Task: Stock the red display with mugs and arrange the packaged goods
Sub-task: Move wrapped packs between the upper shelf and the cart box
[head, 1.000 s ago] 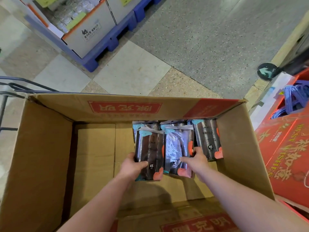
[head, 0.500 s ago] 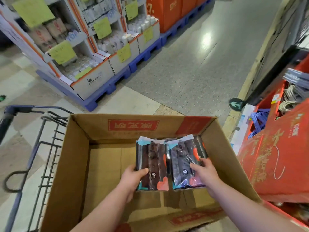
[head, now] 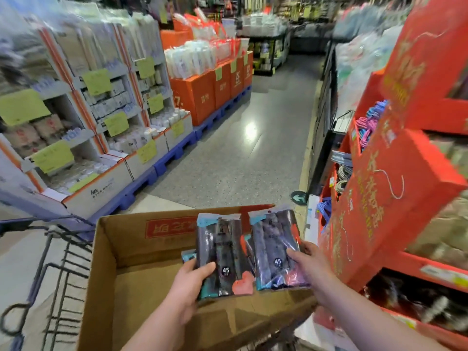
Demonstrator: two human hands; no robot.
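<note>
My left hand (head: pixel 188 283) grips a dark packet (head: pixel 220 252) with a teal top and a "45" label, held above the open cardboard box (head: pixel 121 252). My right hand (head: pixel 307 266) grips a second, purplish packet (head: pixel 274 247) beside it, nearer the red display (head: pixel 374 209) on the right. Another packet's teal corner (head: pixel 188 256) shows inside the box behind my left hand. No mugs are clearly visible.
The box sits on a metal trolley (head: pixel 58 252) at the lower left. Shelves of white goods on blue pallets (head: pixel 162 163) line the left of the aisle, orange boxes (head: pixel 215 87) stand further back. Coloured hangers (head: pixel 367 125) fill the red display's bins. Grey floor (head: pixel 243 153) runs ahead.
Both hands have lifted the two packets up out of the box. The view has swung up from the box to the aisle and the red display.
</note>
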